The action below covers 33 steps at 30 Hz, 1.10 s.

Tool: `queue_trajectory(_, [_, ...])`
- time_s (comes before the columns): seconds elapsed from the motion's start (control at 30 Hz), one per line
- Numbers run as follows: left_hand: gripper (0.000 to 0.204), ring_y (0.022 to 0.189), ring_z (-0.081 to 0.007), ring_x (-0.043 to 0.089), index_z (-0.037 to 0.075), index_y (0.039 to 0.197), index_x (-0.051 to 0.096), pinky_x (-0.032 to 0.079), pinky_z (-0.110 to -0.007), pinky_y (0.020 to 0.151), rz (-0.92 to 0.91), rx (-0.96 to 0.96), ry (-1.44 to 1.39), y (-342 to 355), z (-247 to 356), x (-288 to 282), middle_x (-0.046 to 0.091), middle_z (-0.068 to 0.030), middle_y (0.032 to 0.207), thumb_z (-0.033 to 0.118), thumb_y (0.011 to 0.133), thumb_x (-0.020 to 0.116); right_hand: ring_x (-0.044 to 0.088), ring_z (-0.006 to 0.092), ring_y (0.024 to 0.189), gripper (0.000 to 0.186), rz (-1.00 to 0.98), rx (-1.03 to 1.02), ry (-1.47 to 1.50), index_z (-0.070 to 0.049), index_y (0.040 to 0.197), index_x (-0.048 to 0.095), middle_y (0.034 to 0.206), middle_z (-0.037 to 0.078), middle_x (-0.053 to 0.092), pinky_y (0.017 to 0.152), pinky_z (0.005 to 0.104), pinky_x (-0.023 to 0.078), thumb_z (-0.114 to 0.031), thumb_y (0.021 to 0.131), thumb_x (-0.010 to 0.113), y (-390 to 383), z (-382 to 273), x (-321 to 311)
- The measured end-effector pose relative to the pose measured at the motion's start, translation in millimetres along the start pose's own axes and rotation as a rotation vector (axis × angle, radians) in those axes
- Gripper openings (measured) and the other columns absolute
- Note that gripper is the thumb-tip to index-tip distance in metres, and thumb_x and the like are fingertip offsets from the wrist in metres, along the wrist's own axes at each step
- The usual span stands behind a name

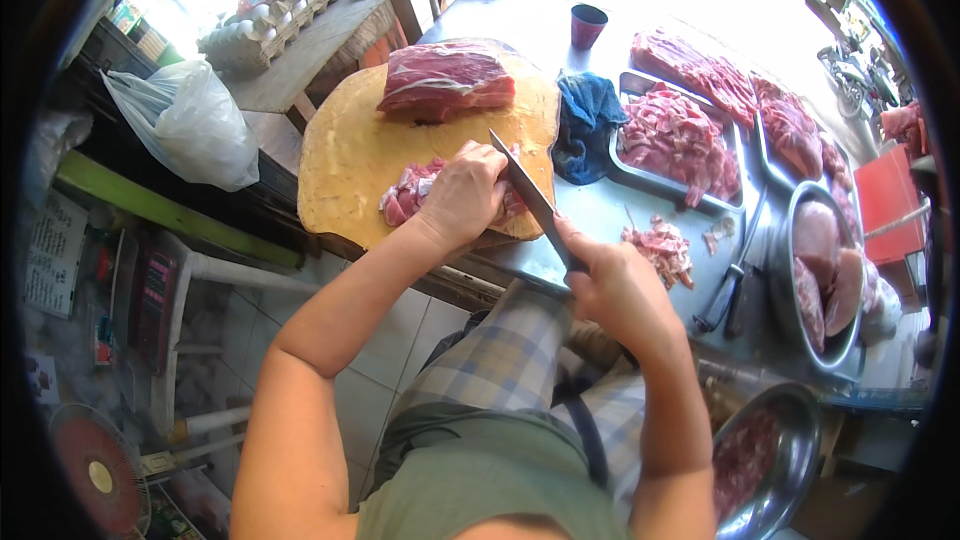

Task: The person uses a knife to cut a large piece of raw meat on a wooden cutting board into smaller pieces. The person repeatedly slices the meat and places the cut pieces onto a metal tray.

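A long dark-bladed kitchen knife [537,204] slants across the near right edge of a thick round wooden chopping board [345,165]. My right hand [608,265] is closed around its handle. Curled over a smaller piece of raw meat [405,194] at the board's near side is my left hand [468,190], its fingers close beside the blade. Part of that meat is hidden under the hand. Behind it, a large block of red meat [447,80] rests on the far half of the board.
Right of the board lie a dark blue cloth [588,130], a metal tray [612,152] of sliced meat, meat scraps [660,248], a sharpening steel [735,265] and a bowl [785,270] of meat. A dark cup [588,27] stands behind. Left are a white plastic bag [200,125] and egg cartons [270,25].
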<state>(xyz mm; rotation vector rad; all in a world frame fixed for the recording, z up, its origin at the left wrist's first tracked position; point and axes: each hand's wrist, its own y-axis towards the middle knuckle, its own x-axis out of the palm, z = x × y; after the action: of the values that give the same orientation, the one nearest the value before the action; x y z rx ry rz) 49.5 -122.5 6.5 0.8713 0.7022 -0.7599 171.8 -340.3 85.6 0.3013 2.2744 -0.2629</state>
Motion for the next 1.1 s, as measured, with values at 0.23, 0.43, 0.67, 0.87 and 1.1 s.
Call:
queue_trajectory(0.23, [0.017, 0.101, -0.0405, 0.061, -0.005, 0.096, 0.066, 0.05, -0.048, 0.091, -0.017, 0.077, -0.002, 2.5, -1.5, -3.7, 0.069, -0.0216, 0.099, 0.008, 0.086, 0.064, 0.069, 0.0391, 0.073, 0.063, -0.068, -0.061, -0.257, -0.014, 0.142, 0.063, 0.077, 0.027, 0.063, 0.073, 0.0466, 0.053, 0.0, 0.08, 0.06, 10.3, 2.2, -28.7])
queue_trajectory(0.43, [0.015, 0.1, -0.0396, 0.061, -0.004, 0.094, 0.067, 0.05, -0.047, 0.091, -0.008, 0.047, -0.021, 4.1, 0.7, -3.0, 0.069, -0.0203, 0.097, 0.009, 0.087, 0.064, 0.067, 0.0432, 0.079, 0.063, -0.144, -0.037, -0.238, -0.013, 0.141, 0.063, 0.085, 0.029, 0.064, 0.077, 0.0481, 0.052, 0.0, 0.08, 0.063, 18.6, -0.8, -43.2])
queue_trajectory(0.67, [0.013, 0.102, -0.0396, 0.062, -0.001, 0.093, 0.067, 0.05, -0.048, 0.091, -0.019, 0.027, -0.037, 3.6, -4.8, -1.6, 0.069, -0.0194, 0.1, 0.007, 0.084, 0.069, 0.067, 0.0453, 0.083, 0.067, -0.095, -0.062, -0.088, -0.014, 0.146, 0.058, 0.091, 0.03, 0.066, 0.079, 0.0481, 0.051, 0.001, 0.081, 0.063, 30.0, 17.3, -12.2])
queue_trajectory(0.87, [0.01, 0.1, -0.039, 0.062, -0.001, 0.089, 0.068, 0.051, -0.048, 0.09, -0.045, 0.044, -0.013, 3.3, 3.7, -6.7, 0.07, -0.0189, 0.1, 0.009, 0.087, 0.066, 0.068, 0.0428, 0.088, 0.062, 0.007, -0.138, -0.158, -0.013, 0.146, 0.059, 0.092, 0.026, 0.069, 0.081, 0.0502, 0.052, -0.001, 0.084, 0.059, 73.6, 19.4, 22.9])
queue_trajectory(1.1, [0.011, 0.103, -0.0388, 0.062, -0.002, 0.092, 0.07, 0.05, -0.046, 0.093, -0.078, 0.054, 0.063, -13.0, 2.0, -11.5, 0.069, -0.0195, 0.102, 0.008, 0.087, 0.068, 0.069, 0.0407, 0.086, 0.065, -0.099, -0.067, -0.2, -0.008, 0.15, 0.052, 0.089, 0.024, 0.07, 0.078, 0.0509, 0.053, 0.0, 0.086, 0.058, 14.5, 20.1, 2.9])
